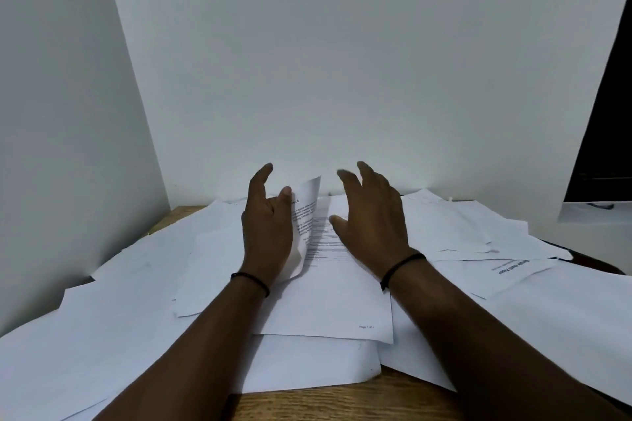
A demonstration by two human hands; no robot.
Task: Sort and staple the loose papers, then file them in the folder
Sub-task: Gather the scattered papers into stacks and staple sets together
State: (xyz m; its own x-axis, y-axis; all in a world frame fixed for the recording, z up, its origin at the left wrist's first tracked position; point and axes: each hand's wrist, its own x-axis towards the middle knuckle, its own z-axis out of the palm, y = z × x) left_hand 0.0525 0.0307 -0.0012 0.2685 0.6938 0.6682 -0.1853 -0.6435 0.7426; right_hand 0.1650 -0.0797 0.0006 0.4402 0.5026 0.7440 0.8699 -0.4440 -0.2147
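Several loose white papers (pixel 113 325) lie scattered and overlapping across a wooden table (pixel 342 403). My left hand (pixel 265 232) holds one printed sheet (pixel 306 212) lifted and curled up, thumb on its front face. My right hand (pixel 371 215) hovers just to its right with fingers spread and relaxed, holding nothing, above a flat printed page (pixel 335 301) with a page number at its bottom corner. A sheet with a bold heading (pixel 509 270) lies turned round at the right. No stapler or folder is in view.
White walls (pixel 342 61) close off the back and left of the table. A dark panel (pixel 608 133) and a white ledge stand at the far right. Bare wood shows at the table's front edge and back left corner.
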